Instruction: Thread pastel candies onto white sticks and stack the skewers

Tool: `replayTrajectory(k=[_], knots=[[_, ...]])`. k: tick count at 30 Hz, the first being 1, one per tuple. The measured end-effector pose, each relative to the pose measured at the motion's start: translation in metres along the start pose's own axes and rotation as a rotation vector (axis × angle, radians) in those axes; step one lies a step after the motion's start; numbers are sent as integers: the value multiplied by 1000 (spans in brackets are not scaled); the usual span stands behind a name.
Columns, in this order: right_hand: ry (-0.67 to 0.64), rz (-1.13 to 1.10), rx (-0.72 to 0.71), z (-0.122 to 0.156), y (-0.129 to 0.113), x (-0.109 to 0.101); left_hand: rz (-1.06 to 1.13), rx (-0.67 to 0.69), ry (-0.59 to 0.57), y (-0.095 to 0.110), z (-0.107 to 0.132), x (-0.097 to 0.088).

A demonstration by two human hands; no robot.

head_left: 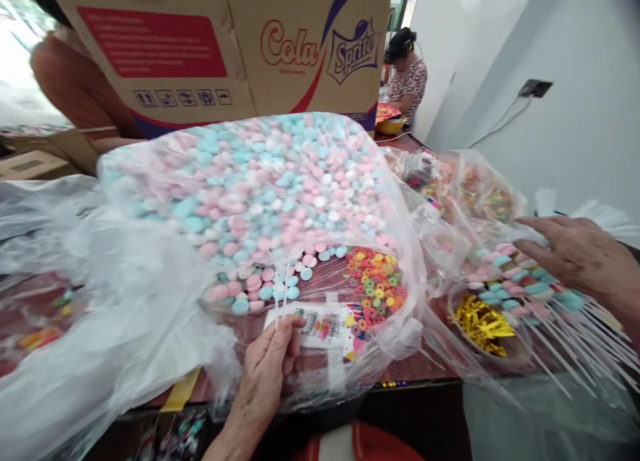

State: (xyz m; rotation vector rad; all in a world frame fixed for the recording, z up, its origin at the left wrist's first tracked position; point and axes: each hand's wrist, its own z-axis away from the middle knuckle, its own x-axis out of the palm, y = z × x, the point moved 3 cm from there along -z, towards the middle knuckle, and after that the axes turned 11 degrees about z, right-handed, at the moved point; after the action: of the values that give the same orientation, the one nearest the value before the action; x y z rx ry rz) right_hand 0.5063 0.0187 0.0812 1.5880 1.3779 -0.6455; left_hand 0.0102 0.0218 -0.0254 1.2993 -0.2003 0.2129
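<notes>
My left hand (pixel 267 361) pinches two thin white sticks (pixel 280 291) that stand upright by the mouth of a big clear bag of pink, blue and white candies (pixel 260 181). A printed paper card (pixel 325 324) lies just right of its fingers, beside a heap of small coloured ring candies (pixel 375 284). My right hand (pixel 580 254) rests flat on a pile of finished candy sticks (pixel 530 288) at the right, its fingers spread, holding nothing that I can see.
A small clear tub of gold twist ties (pixel 483 324) sits by the table's front edge. Crumpled clear plastic (pixel 100 301) covers the left. A large cardboard box (pixel 225 48) stands behind the bag. Another person (pixel 407 71) sits at the far end.
</notes>
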Motion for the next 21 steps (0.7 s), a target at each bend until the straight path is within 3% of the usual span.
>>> replayTrajectory(k=[2,4,6,8,11,13,17,21], knots=[[21,69,69,-23,-39,-13,-20,12,-11,1,2,0],[17,-96,4,-51,-93,-26,-53,11,-13,2,3,-1],[29,-279,-121,-78,-154,-32,-69,4,-28,3,3,0],[-107,-377,-297,-97,-214,-27,-65,5,-42,6,4,1],[-234,-415,-556,-110,-293,-12,-73,1,-72,10,7,3],[-229,-421,-717,-110,-335,-2,-124,11,-116,14,12,5],[-80,-426,-847,-105,-380,12,-290,65,-246,23,18,11],[25,-365,-904,-102,-377,17,-441,177,-357,28,21,17]])
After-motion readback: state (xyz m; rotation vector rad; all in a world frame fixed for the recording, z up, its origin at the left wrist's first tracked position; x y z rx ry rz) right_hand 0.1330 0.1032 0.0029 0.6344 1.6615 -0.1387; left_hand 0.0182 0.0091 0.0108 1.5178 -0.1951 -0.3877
